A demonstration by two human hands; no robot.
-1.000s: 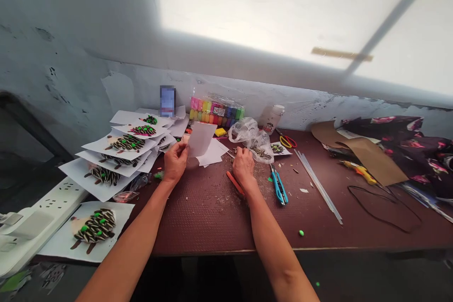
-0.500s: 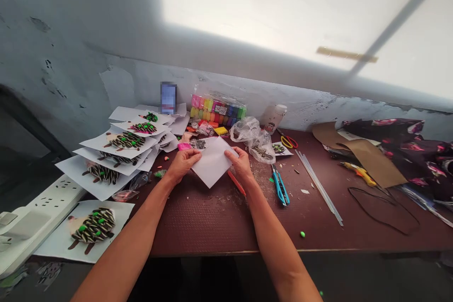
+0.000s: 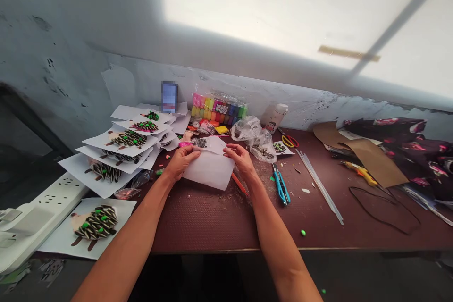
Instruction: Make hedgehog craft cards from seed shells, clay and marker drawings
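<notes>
A blank white sheet of paper [image 3: 208,170] is tilted over the middle of the table, in front of me. Its left edge is pinched between the thumb and fingers of my left hand [image 3: 181,163]. At the upper right edge, the fingers of my right hand [image 3: 241,158] are closed on the paper. Another pale sheet [image 3: 216,144] shows behind it; I cannot tell whether the two are joined. Under my right wrist lies an orange tool [image 3: 239,184], partly hidden. A pink lump of clay [image 3: 184,144] is just beyond my left fingers.
Hedgehog pictures covered in seeds [image 3: 129,139] are stacked at left, above a power strip [image 3: 42,217]. Coloured clay packs [image 3: 219,109] and a plastic bag [image 3: 253,137] stand behind. A blue utility knife [image 3: 281,186], scissors [image 3: 290,140], glue sticks [image 3: 320,186] and a glue gun [image 3: 360,172] lie right.
The white paper has turned from a corner-down diamond to a wider, flatter position, showing a second pale sheet behind. My right fingers have shifted slightly along its edge.
</notes>
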